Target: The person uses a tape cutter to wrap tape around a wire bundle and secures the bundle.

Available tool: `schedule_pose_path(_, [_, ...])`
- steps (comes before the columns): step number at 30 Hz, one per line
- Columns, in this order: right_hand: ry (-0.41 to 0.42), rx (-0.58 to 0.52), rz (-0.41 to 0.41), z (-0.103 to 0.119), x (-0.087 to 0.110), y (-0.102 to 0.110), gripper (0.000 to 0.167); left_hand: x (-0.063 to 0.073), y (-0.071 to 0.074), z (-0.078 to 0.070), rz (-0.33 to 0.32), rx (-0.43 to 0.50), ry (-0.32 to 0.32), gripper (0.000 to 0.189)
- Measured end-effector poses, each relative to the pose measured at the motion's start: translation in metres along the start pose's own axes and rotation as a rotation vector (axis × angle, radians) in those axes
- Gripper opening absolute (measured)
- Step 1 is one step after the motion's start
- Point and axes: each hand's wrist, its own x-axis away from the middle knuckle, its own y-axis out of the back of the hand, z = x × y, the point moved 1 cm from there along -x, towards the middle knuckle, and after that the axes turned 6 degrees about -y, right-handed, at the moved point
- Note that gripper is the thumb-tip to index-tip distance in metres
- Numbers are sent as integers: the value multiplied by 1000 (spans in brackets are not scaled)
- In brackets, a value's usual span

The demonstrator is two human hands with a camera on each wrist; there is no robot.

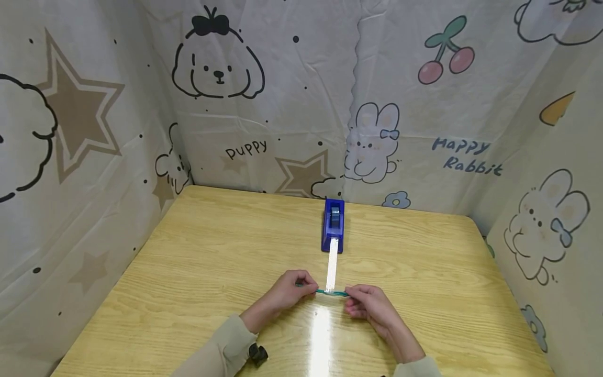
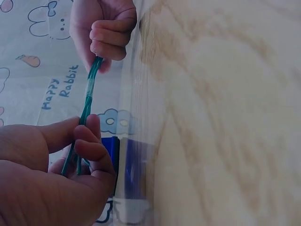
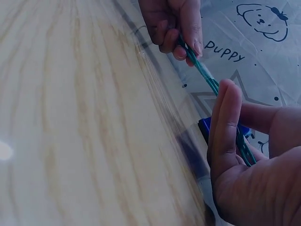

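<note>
A thin bundle of green cords (image 1: 336, 294) stretches between the two hands close over the table. My left hand (image 1: 293, 289) pinches one end between thumb and fingers, and the loose cord ends show inside its curled fingers (image 2: 94, 153). At the other end, my right hand (image 1: 373, 306) pinches the bundle, with its ends running along the palm in the right wrist view. A strip of clear tape (image 1: 332, 264) runs from a blue tape dispenser (image 1: 333, 225) to the bundle. Clear tape (image 2: 90, 88) lies around the middle of the cords.
The dispenser stands near the back edge of the wooden table (image 1: 226, 235), with a tape roll (image 1: 335, 215) in it. Printed cloth (image 1: 292, 78) hangs behind and along both sides. A small black object (image 1: 257, 354) sits by the left sleeve.
</note>
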Motion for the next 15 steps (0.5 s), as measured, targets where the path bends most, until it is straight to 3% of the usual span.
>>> schedule_pose_path(5, [42,-6,-1,0,0,2,15,-1,0,0,-16,-6,5,12])
schedule_pose_path(15, [103,28,74,0,-4,9,14,-9,0,3,-34,143,127,14])
